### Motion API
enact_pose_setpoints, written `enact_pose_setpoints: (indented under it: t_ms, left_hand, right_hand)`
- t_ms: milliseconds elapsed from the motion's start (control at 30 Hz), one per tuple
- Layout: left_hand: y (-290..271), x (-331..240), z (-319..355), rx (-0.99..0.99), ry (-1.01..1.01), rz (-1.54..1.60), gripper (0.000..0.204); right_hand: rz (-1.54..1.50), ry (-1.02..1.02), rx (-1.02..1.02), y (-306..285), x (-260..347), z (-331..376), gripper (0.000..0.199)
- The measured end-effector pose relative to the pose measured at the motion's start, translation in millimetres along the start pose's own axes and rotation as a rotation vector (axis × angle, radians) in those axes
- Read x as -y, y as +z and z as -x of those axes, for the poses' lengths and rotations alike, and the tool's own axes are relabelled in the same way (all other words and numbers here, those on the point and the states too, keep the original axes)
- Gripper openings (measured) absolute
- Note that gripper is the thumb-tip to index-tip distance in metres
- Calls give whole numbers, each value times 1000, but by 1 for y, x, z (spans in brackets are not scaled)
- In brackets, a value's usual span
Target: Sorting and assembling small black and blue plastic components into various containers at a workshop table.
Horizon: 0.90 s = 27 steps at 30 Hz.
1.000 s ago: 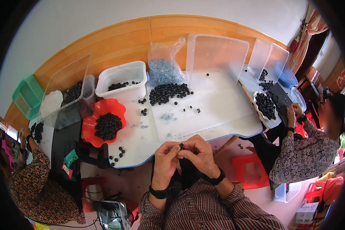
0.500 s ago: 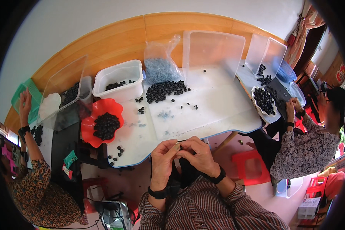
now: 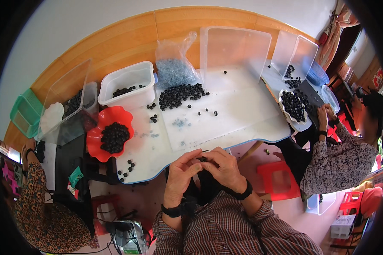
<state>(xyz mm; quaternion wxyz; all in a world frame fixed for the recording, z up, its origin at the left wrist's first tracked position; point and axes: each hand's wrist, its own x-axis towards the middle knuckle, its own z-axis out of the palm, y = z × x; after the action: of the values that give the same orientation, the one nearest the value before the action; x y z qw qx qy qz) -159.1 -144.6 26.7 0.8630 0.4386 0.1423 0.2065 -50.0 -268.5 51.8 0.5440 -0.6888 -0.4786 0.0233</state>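
Leftward, at half past nine from a small dark piece (image 3: 203, 160), a red bowl (image 3: 108, 115) holds black beads (image 3: 115, 138). A white tub (image 3: 132, 100) stands at half past ten, a bead pile (image 3: 181, 96) on the worktop (image 3: 247, 114) between eleven and twelve. The left hand (image 3: 181, 176), fingers narrow, pinches the piece by the worktop's near edge; the right hand (image 3: 224, 171), equally narrow, grips it too. A clear bin (image 3: 236, 55) is between twelve and one, a white bowl (image 3: 301, 121) at two.
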Motion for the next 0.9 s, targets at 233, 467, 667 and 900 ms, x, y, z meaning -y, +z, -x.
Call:
enact_pose_setpoints:
  t_ms: [233,467,667,900]
  left_hand:
    - [-7,-1,1,224,128,-165,44]
    - [2,0,1,151,247,-225,41]
    - [1,2,1,134,236,-212,38]
    - [9,-1,5,21,105,-123,29]
  right_hand:
    - [-96,19,26,0,-3,6,22]
    - [-131,44,15,2,-3,9,20]
    - [-59,-26,-22,-2,10,-2,24]
    - [-38,-58,-62,0,8,-5,29]
